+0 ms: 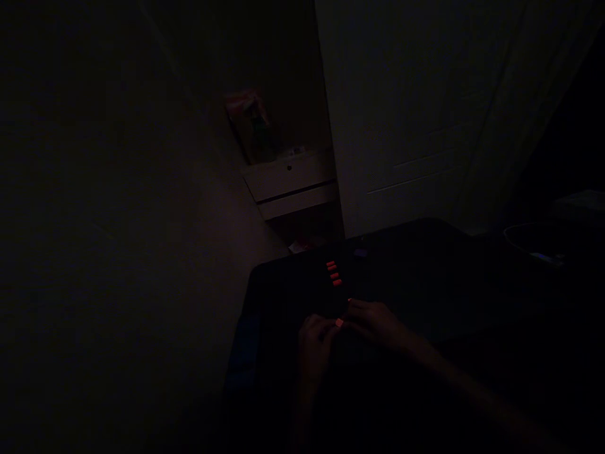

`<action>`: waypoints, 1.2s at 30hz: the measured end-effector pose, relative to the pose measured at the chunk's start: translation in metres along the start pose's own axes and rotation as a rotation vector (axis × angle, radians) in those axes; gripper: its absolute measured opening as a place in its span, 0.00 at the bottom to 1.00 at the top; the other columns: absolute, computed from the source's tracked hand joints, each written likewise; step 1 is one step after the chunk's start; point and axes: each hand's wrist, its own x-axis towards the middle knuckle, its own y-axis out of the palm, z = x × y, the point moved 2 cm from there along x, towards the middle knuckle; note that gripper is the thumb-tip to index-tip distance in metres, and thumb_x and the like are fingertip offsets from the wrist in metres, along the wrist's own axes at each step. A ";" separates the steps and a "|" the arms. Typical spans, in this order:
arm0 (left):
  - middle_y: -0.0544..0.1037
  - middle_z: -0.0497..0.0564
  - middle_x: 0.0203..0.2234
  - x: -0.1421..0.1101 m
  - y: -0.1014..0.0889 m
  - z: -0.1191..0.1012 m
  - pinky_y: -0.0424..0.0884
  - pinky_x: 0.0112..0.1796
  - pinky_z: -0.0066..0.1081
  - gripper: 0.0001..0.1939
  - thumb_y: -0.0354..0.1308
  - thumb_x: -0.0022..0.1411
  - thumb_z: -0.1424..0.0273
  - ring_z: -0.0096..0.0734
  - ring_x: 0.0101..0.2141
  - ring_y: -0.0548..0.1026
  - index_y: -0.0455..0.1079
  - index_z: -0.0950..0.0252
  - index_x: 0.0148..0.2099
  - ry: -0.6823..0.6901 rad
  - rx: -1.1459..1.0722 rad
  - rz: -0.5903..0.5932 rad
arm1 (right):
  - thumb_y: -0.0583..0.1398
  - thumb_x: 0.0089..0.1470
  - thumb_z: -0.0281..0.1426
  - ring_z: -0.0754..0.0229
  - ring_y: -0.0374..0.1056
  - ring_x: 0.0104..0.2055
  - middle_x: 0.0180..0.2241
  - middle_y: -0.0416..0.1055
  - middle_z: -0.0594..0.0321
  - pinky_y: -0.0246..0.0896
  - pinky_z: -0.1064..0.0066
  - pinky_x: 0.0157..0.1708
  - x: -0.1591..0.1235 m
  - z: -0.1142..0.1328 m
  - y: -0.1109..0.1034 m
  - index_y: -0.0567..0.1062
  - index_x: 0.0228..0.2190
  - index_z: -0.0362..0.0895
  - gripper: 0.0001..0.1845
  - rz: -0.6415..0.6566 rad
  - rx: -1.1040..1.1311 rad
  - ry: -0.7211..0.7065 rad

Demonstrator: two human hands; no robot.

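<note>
In very dim light, a small orange-red piece glows between the fingertips of my two hands. My left hand pinches it with curled fingers. From the other side my right hand comes close, its fingers drawn together and a tip at or against the piece. An orange-red speck shows at the right hand's upper fingers; what it belongs to is too dark to tell. Beyond the hands, several short orange-red pieces lie in a row on the dark tabletop.
A blue object lies along the table's left side. Near the far edge sits a small purplish thing. Behind stand a pale drawer unit with a colourful packet on it, and a pale panel. A thin cable curves at right.
</note>
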 end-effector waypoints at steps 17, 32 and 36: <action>0.81 0.51 0.30 0.001 -0.003 -0.004 0.73 0.34 0.32 0.07 0.65 0.63 0.66 0.34 0.31 0.78 0.83 0.62 0.35 -0.049 -0.062 0.015 | 0.56 0.70 0.40 0.57 0.78 0.41 0.45 0.78 0.57 0.69 0.70 0.40 -0.002 0.005 -0.003 0.81 0.44 0.48 0.15 0.005 -0.055 0.024; 0.81 0.50 0.30 0.000 -0.002 -0.001 0.73 0.34 0.31 0.07 0.65 0.64 0.66 0.33 0.32 0.79 0.82 0.61 0.34 -0.017 -0.040 -0.007 | 0.55 0.70 0.38 0.57 0.77 0.43 0.45 0.77 0.57 0.70 0.70 0.42 -0.001 0.006 -0.003 0.81 0.46 0.49 0.15 0.018 -0.075 0.013; 0.81 0.51 0.30 0.001 -0.002 -0.001 0.74 0.34 0.31 0.09 0.65 0.64 0.64 0.34 0.32 0.79 0.82 0.61 0.33 -0.006 -0.025 -0.011 | 0.56 0.70 0.37 0.55 0.77 0.44 0.45 0.77 0.56 0.70 0.68 0.42 -0.001 0.006 -0.003 0.80 0.46 0.47 0.14 0.022 -0.086 0.010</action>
